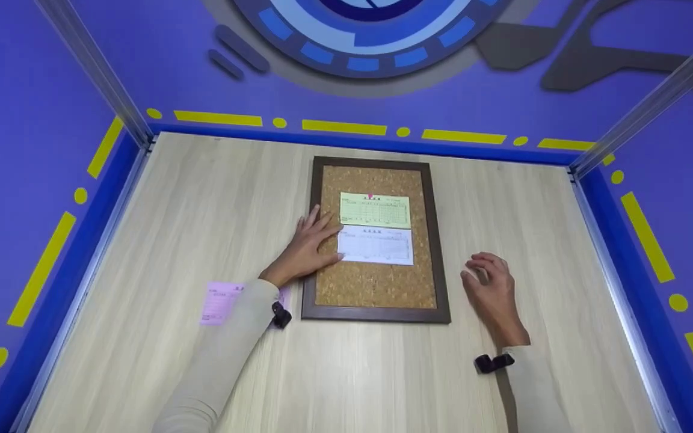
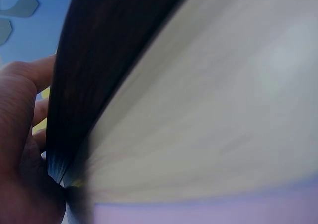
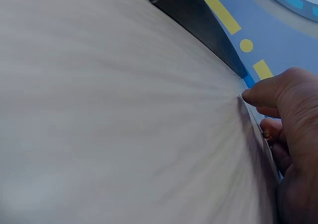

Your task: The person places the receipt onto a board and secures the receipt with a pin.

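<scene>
A framed cork board (image 1: 376,285) lies on the table. On it, a pale green printed slip (image 1: 375,210) sits above a white printed slip (image 1: 375,245), their edges nearly touching. A small pink tab (image 1: 370,196) marks the green slip's top edge. My left hand (image 1: 310,243) rests across the board's left side, fingers spread, with fingertips at the white slip's left edge. To the right of the board, my right hand (image 1: 494,291) is low over the table with bent fingers. In the right wrist view a tiny yellowish speck (image 3: 266,133) shows at a fingertip; whether it is held is unclear.
A pink printed slip (image 1: 217,304) lies on the table at the left, partly under my left forearm. The dark frame (image 2: 94,60) rises close beside my left hand. Blue walls (image 1: 370,108) with yellow marks enclose the wooden table (image 1: 202,210) at the back and sides.
</scene>
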### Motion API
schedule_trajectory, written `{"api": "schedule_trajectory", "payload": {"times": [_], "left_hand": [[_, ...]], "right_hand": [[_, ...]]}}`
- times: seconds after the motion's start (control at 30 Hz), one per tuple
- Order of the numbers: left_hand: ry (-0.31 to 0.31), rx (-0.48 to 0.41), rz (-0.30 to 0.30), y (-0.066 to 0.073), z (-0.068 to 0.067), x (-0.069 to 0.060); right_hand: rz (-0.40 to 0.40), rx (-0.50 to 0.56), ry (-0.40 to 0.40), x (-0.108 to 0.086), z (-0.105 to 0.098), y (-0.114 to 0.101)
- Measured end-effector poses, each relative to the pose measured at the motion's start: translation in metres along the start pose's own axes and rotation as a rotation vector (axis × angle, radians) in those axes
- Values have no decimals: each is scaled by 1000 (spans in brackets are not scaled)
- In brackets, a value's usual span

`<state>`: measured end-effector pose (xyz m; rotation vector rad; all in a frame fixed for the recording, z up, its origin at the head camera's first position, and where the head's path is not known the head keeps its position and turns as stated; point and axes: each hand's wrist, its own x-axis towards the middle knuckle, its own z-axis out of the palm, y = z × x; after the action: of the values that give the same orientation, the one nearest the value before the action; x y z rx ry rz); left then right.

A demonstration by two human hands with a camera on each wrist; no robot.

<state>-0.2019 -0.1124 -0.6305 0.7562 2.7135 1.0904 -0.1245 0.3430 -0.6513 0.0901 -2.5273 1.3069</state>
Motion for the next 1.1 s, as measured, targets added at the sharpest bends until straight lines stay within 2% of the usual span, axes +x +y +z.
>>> {"api": "schedule_trajectory", "payload": {"times": [0.43, 0.83, 1.1], "left_hand": [[-2, 7, -15, 0, 1, 0], [11, 2, 17, 0, -1, -1], [17, -12, 25, -1, 0, -1]], "right_hand": [[13, -17, -10, -7, -14, 8], [64, 19, 8, -9, -20, 10], [33, 69, 45, -4, -21, 14]]}}
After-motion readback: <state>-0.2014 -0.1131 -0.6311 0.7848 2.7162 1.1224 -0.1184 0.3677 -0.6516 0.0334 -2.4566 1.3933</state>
